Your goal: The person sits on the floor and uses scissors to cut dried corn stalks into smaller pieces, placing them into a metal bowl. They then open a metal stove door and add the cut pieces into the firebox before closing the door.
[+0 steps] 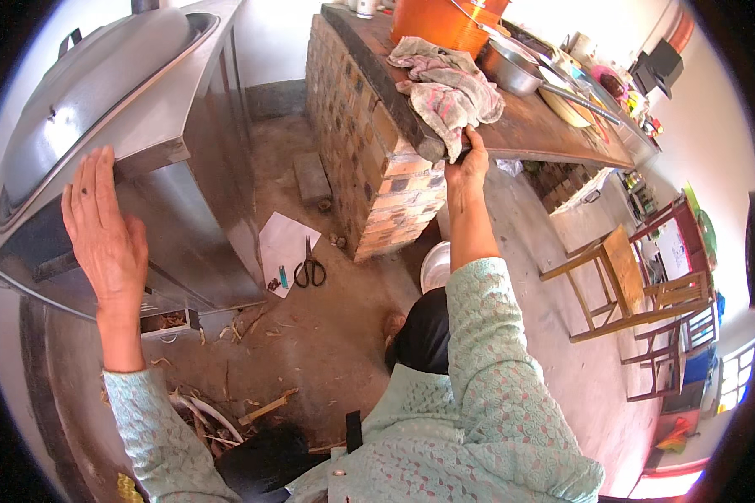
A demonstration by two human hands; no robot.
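Note:
My left hand [107, 230] is held flat with its fingers stretched out, at the front edge of a stainless-steel stove [164, 138]. A large domed metal lid [101, 80] covers the stove's top. Over on the right, my right hand [468, 168] grips the edge of a dark wooden countertop [528, 134], with some fingers hidden beneath it. Right by its fingertips, a crumpled grey-and-pink cloth [449, 88] hangs partly over that edge. On the floor between the stove and the counter lie black-handled scissors [310, 270] and a sheet of white paper [283, 239] with a small teal lighter [283, 277] on it.
A brick base [373, 142] supports the counter, which holds an orange bucket [445, 21] and a metal pot [512, 67]. A white basin [435, 267] stands below. Firewood sticks [205, 419] lie at lower left, near an ash drawer [169, 323]. Wooden stools [617, 281] stand right.

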